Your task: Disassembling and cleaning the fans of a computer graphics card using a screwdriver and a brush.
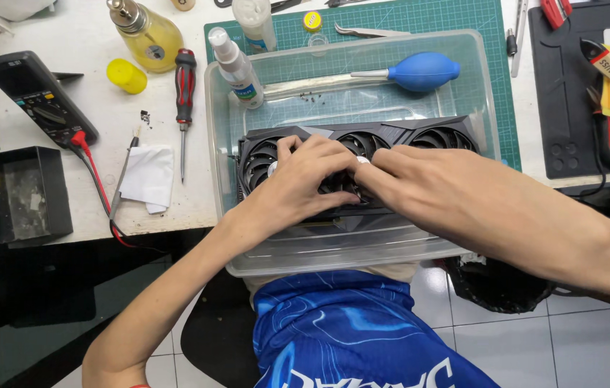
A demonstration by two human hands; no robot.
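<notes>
Both hands, left hand [298, 179] and right hand [420, 179], crowd the card [420, 136], which nearly spans the tub [477, 79]. Behind it, the tub's far half offers room, broken by a spray bottle [239, 68] and blue blower [413, 72]. Left of the tub, a screwdriver [184, 93], tissue [148, 176] and meter [39, 97] leave narrow lanes of bare desk.

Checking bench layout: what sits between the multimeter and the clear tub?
Head view: between the multimeter and the clear tub lie a yellow cap, a red-and-black screwdriver, a thin brush and a white cloth.
</notes>
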